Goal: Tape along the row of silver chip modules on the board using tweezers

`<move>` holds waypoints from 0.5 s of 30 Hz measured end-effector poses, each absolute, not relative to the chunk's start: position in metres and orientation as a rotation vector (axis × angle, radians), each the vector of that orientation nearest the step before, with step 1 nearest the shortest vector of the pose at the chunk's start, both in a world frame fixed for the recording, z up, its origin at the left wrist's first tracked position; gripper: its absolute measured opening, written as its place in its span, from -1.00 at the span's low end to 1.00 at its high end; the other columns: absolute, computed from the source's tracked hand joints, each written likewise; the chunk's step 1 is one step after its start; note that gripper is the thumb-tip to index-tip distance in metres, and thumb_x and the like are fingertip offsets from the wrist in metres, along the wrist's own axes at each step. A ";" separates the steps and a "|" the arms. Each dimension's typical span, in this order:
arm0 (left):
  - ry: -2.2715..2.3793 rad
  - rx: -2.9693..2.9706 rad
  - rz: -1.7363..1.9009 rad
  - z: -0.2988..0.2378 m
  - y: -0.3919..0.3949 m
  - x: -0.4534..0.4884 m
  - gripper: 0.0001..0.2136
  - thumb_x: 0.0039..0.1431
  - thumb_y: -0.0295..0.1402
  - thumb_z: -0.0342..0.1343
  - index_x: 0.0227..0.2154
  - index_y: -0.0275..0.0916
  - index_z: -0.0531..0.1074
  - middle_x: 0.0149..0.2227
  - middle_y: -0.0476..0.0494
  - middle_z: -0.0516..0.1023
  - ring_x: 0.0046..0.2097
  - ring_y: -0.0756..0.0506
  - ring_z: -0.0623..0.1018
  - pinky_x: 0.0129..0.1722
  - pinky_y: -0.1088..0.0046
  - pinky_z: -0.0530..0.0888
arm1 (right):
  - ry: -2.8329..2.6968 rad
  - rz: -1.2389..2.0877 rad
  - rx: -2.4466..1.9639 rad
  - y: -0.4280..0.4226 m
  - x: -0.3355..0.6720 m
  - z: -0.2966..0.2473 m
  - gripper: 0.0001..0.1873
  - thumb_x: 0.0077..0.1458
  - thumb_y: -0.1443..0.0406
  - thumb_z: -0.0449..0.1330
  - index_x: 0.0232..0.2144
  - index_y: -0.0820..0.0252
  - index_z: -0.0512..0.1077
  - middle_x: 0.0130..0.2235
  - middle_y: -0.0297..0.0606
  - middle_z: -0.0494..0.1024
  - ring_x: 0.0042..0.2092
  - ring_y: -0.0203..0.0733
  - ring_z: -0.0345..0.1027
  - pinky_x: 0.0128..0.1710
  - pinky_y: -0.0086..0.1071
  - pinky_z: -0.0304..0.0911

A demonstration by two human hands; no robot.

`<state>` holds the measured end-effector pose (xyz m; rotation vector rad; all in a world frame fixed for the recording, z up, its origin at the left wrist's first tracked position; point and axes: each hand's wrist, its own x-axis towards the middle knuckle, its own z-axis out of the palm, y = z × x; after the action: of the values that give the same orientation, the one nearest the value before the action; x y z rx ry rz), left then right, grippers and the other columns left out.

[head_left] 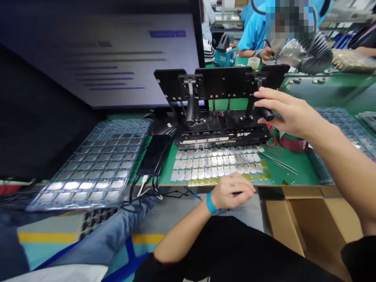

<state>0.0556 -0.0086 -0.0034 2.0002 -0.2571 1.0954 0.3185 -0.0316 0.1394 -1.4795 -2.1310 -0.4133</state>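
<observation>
A black test fixture (219, 98) stands on the green bench mat, its top plate raised on two lever handles. My right hand (286, 111) reaches to the right lever handle (264, 112); its fingers are curled around the black knob. In front of the fixture lie rows of small silver chips (217, 162) on a yellow strip. My left hand (233, 191) rests at the bench's front edge just below those chips, fingers curled in, with a blue band on the wrist. I cannot make out anything inside that hand.
A clear blister tray of parts (94, 164) sits at the left beside a black phone (152, 154) and cables. Tweezers (279, 162) and a red tape roll (295, 144) lie right. A monitor (102, 58) stands behind. Another person in blue works at the far bench (255, 31).
</observation>
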 end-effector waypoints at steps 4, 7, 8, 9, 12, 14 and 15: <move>-0.126 2.072 1.069 0.008 0.001 0.051 -0.68 0.43 -0.31 -0.08 -0.41 -0.22 0.48 -0.36 -0.08 0.66 -0.27 0.02 0.64 -0.21 0.45 0.59 | -2.041 -0.525 -1.467 -0.029 0.314 0.132 -0.74 0.37 0.23 0.06 0.02 0.12 0.44 0.17 -0.24 0.47 0.22 -0.10 0.36 0.21 -0.12 0.38; 0.033 2.210 1.044 0.020 0.017 0.053 -0.71 0.43 -0.28 -0.06 -0.33 -0.20 0.51 -0.24 -0.10 0.67 -0.14 -0.04 0.63 -0.07 0.36 0.57 | -1.752 -0.575 -1.480 -0.010 0.315 0.146 -0.78 0.39 0.22 0.09 -0.07 0.19 0.46 -0.07 -0.19 0.61 -0.02 -0.17 0.53 0.04 -0.25 0.44; 0.100 2.266 1.024 0.025 0.024 0.055 -0.74 0.42 -0.26 -0.03 -0.28 -0.19 0.53 -0.16 -0.11 0.66 -0.08 -0.06 0.62 -0.01 0.33 0.55 | -1.659 -0.545 -1.480 0.000 0.314 0.154 -0.78 0.39 0.21 0.09 -0.09 0.22 0.45 -0.15 -0.19 0.63 -0.11 -0.22 0.55 -0.03 -0.31 0.45; 0.173 2.324 0.997 0.029 0.030 0.057 -0.77 0.40 -0.24 0.00 -0.22 -0.18 0.54 -0.08 -0.12 0.64 0.00 -0.08 0.59 0.05 0.30 0.52 | -1.585 -0.485 -1.484 0.010 0.313 0.163 -0.77 0.40 0.21 0.08 -0.09 0.25 0.44 -0.20 -0.19 0.63 -0.19 -0.27 0.55 -0.11 -0.36 0.45; 0.413 2.488 0.897 0.042 0.048 0.070 -0.74 0.36 -0.18 0.06 -0.01 -0.15 0.50 0.12 -0.15 0.52 0.14 -0.18 0.47 0.15 0.18 0.44 | -1.428 -0.246 -1.525 0.038 0.315 0.179 -0.76 0.38 0.31 0.07 0.02 0.32 0.38 -0.19 -0.16 0.62 -0.29 -0.36 0.52 -0.29 -0.48 0.40; 0.567 2.573 0.828 0.049 0.058 0.083 -0.69 0.37 -0.18 0.04 0.08 -0.15 0.45 0.18 -0.18 0.46 0.16 -0.25 0.43 0.14 0.10 0.41 | -1.323 -0.188 -1.504 0.046 0.319 0.175 -0.71 0.32 0.40 0.09 0.07 0.31 0.34 -0.09 -0.11 0.58 -0.24 -0.36 0.51 -0.29 -0.50 0.40; 0.634 2.607 0.794 0.052 0.062 0.089 -0.67 0.37 -0.18 0.03 0.10 -0.16 0.43 0.20 -0.20 0.43 0.15 -0.27 0.41 0.12 0.07 0.41 | -1.297 -0.210 -1.476 0.044 0.320 0.167 -0.69 0.30 0.41 0.08 0.08 0.29 0.33 -0.05 -0.09 0.56 -0.20 -0.35 0.50 -0.26 -0.48 0.40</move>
<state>0.0894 0.0616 0.0523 2.6074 0.6338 0.7937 0.3205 0.0437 0.1666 -1.4765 -1.2974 -0.2097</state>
